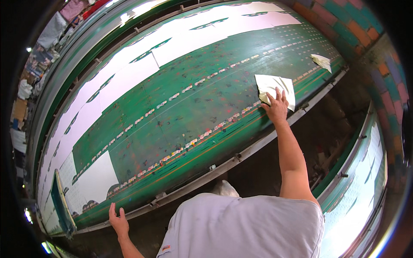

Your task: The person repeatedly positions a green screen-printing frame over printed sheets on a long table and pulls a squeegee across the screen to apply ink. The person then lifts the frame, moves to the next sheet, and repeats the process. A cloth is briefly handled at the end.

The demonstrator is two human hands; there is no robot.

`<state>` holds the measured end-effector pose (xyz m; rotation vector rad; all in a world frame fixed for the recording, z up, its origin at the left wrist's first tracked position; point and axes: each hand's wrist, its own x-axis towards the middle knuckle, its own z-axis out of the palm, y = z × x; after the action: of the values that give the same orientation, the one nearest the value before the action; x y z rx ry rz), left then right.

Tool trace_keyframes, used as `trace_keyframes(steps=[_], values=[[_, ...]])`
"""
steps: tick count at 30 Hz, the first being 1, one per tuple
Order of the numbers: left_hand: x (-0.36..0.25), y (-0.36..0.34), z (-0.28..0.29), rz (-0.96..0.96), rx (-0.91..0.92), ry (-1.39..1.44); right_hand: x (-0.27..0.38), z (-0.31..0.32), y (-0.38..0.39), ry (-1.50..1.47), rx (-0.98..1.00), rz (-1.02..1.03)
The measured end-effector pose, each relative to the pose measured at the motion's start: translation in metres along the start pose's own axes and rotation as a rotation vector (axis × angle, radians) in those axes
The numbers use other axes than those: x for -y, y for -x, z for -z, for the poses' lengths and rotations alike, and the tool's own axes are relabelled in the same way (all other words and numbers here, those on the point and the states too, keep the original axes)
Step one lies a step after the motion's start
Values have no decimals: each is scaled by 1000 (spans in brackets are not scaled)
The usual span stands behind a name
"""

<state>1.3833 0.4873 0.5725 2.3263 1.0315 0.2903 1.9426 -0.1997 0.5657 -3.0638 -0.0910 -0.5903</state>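
Note:
My right hand lies with fingers spread on a creased cream-white sheet, cloth or paper, on the long green table. The thumb rests beside the sheet's near-left corner. My left hand is raised at the table's near edge, toward the left, fingers stretched and thumb apart, with nothing in it. A framed screen stands tilted at the table's left end. Beside it lies a white printed fabric piece with dark arched patterns. A second crumpled cream sheet lies near the right end.
White fabric panels run along the table's far side. A metal rail with small brackets edges the near side. Another table bearing white fabric stands at lower right. A wall of coloured bricks rises at the right. Piled goods are at far left.

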Motion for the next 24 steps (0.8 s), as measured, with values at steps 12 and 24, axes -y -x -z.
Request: trace_keyframes(steps=[12, 24], values=[[28, 84, 17, 161, -129, 192, 62, 8, -81, -544, -417, 250], [66, 4, 12, -152, -126, 394, 402, 101, 199, -1104, 166, 723]])
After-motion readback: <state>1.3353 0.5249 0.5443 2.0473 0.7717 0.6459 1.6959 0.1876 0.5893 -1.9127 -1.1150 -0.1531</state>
